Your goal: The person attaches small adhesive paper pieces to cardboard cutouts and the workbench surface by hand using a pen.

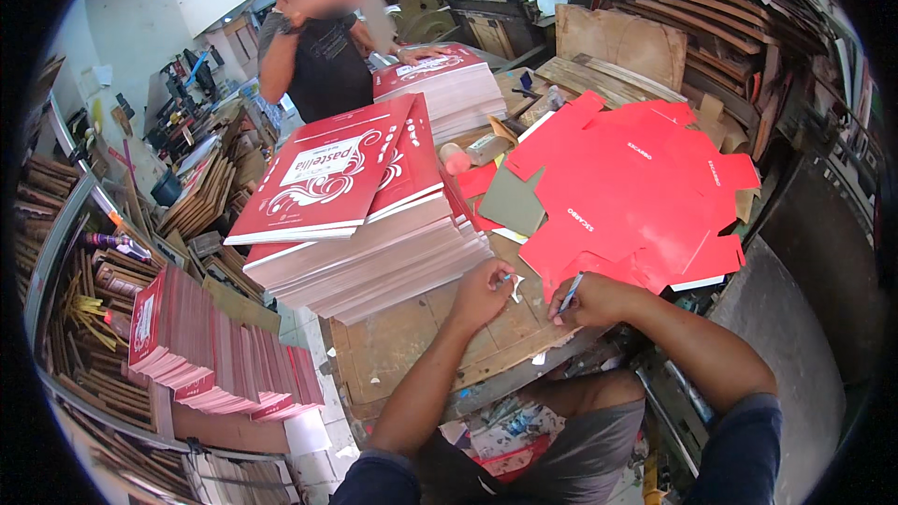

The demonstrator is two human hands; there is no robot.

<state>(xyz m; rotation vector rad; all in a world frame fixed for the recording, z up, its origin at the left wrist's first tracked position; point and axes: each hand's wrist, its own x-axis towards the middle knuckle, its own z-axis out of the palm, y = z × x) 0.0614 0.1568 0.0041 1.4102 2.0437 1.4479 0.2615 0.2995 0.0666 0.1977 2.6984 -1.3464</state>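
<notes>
My right hand [591, 302] is closed round a slim, pale blue pen-like tool [572, 291], its lower end close to the wooden tabletop [412, 351]. A short way to the left, my left hand [483, 295] is pinched, with a small bluish bit showing at the fingertips; I cannot make out what it is. A small white scrap [517, 289] shows beside those fingertips. Just beyond both hands lie flat, die-cut red card blanks [636, 196] in an overlapping pile. To the left of them rises a tall stack of printed red-and-white cartons [323, 168], the top ones askew.
Across the table a person [323, 65] stands with one hand on another carton stack [449, 89]. A grey-green card [513, 201] and a clear bottle [555, 98] lie between the piles. More cartons [215, 346] stand low on the left; boards [692, 9] are heaped at back right.
</notes>
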